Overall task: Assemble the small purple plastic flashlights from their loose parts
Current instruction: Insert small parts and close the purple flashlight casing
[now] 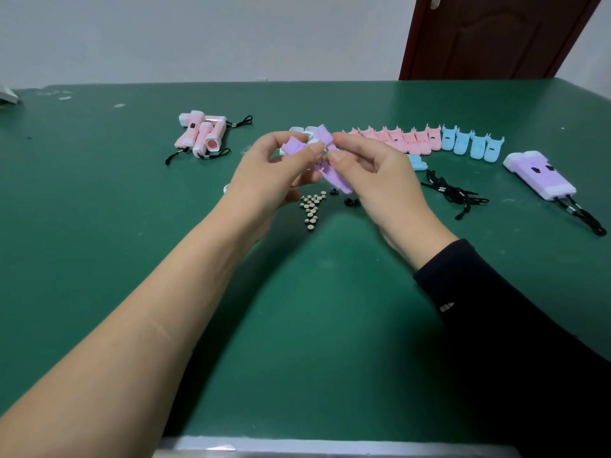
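Pinching purple shells (339,181), left hand (274,173) and right hand (373,173) both gripping them, button cells (310,208) on table (297,325) below

Four finished pink flashlights (203,135); two finished purple flashlights (539,175); four blue shells (471,145) in row.

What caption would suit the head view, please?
Left hand and right hand hold purple shell halves near button cells on green table.
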A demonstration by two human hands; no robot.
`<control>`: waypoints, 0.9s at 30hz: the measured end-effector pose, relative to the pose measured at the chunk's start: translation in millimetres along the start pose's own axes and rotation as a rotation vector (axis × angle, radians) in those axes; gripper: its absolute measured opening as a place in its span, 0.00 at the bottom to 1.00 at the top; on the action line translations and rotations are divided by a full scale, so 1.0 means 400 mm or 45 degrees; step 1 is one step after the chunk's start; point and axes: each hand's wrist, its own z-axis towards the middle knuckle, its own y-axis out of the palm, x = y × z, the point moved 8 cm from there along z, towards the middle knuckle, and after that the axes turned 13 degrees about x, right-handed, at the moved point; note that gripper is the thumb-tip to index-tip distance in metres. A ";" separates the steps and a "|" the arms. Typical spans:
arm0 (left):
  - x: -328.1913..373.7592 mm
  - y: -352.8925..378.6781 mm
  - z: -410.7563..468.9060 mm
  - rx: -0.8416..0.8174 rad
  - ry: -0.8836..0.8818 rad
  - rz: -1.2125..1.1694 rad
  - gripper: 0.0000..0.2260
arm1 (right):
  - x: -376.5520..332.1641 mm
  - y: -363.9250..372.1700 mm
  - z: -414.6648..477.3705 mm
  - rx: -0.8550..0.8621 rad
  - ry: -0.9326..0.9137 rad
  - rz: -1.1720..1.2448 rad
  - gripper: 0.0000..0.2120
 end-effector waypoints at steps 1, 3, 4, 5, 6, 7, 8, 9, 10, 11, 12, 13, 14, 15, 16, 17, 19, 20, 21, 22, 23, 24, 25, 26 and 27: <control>0.002 0.002 -0.002 -0.015 -0.012 -0.033 0.14 | 0.003 -0.001 0.001 0.008 0.019 0.028 0.11; 0.004 0.009 -0.006 -0.069 -0.063 -0.128 0.13 | 0.004 -0.002 0.002 0.028 0.021 0.071 0.09; 0.005 0.014 -0.008 -0.105 -0.092 -0.180 0.11 | 0.003 -0.003 0.002 0.040 0.020 0.083 0.09; 0.007 0.017 -0.009 -0.137 -0.117 -0.223 0.10 | 0.003 -0.005 0.003 0.053 0.023 0.088 0.09; 0.008 0.018 -0.009 -0.159 -0.133 -0.255 0.08 | 0.006 -0.007 0.004 0.065 0.034 0.088 0.10; 0.009 0.018 -0.007 -0.169 -0.138 -0.271 0.06 | 0.010 -0.009 0.005 0.075 0.048 0.078 0.10; 0.009 0.017 -0.006 -0.171 -0.133 -0.271 0.05 | 0.012 -0.011 0.006 0.079 0.054 0.060 0.11; 0.009 0.016 -0.004 -0.168 -0.122 -0.260 0.04 | 0.010 -0.013 0.007 0.085 0.047 0.035 0.11; 0.009 0.016 -0.003 -0.164 -0.109 -0.248 0.04 | 0.006 -0.014 0.007 0.092 0.029 0.017 0.12; 0.008 0.015 -0.002 -0.157 -0.093 -0.234 0.04 | 0.001 -0.018 0.007 0.106 0.009 0.014 0.12; 0.008 0.014 -0.001 -0.148 -0.074 -0.216 0.05 | -0.005 -0.021 0.007 0.119 -0.002 0.029 0.12; 0.009 0.013 0.001 -0.141 -0.053 -0.195 0.05 | -0.008 -0.024 0.006 0.125 -0.010 0.049 0.12; 0.009 0.012 0.002 -0.138 -0.035 -0.177 0.06 | -0.011 -0.024 0.006 0.119 -0.018 0.063 0.11; 0.009 0.012 0.003 -0.140 -0.020 -0.163 0.06 | -0.013 -0.022 0.004 0.107 -0.025 0.065 0.10; 0.010 0.013 0.003 -0.145 -0.009 -0.153 0.05 | -0.013 -0.020 0.003 0.092 -0.029 0.064 0.11; 0.011 0.013 0.003 -0.151 0.002 -0.144 0.06 | -0.012 -0.018 0.003 0.079 -0.030 0.062 0.11; 0.013 0.013 0.002 -0.161 0.027 -0.128 0.07 | -0.010 -0.016 0.003 0.065 -0.030 0.046 0.12; 0.014 0.013 0.002 -0.164 0.040 -0.118 0.08 | -0.009 -0.015 0.004 0.062 -0.028 0.038 0.12; 0.015 0.012 0.001 -0.167 0.052 -0.107 0.08 | -0.007 -0.014 0.004 0.060 -0.024 0.034 0.12; 0.017 0.012 0.001 -0.167 0.062 -0.096 0.08 | -0.006 -0.014 0.005 0.060 -0.018 0.035 0.12; 0.018 0.012 0.001 -0.164 0.070 -0.087 0.09 | -0.004 -0.014 0.004 0.059 -0.010 0.040 0.12; 0.019 0.011 0.001 -0.156 0.077 -0.079 0.09 | -0.003 -0.014 0.004 0.061 -0.001 0.047 0.12; 0.020 0.009 0.001 -0.143 0.084 -0.070 0.10 | -0.001 -0.014 0.004 0.063 0.008 0.054 0.12; 0.021 0.007 0.002 -0.127 0.092 -0.060 0.10 | 0.000 -0.015 0.005 0.065 0.018 0.059 0.12; 0.022 0.005 0.002 -0.112 0.100 -0.051 0.10 | 0.002 -0.015 0.006 0.063 0.031 0.067 0.12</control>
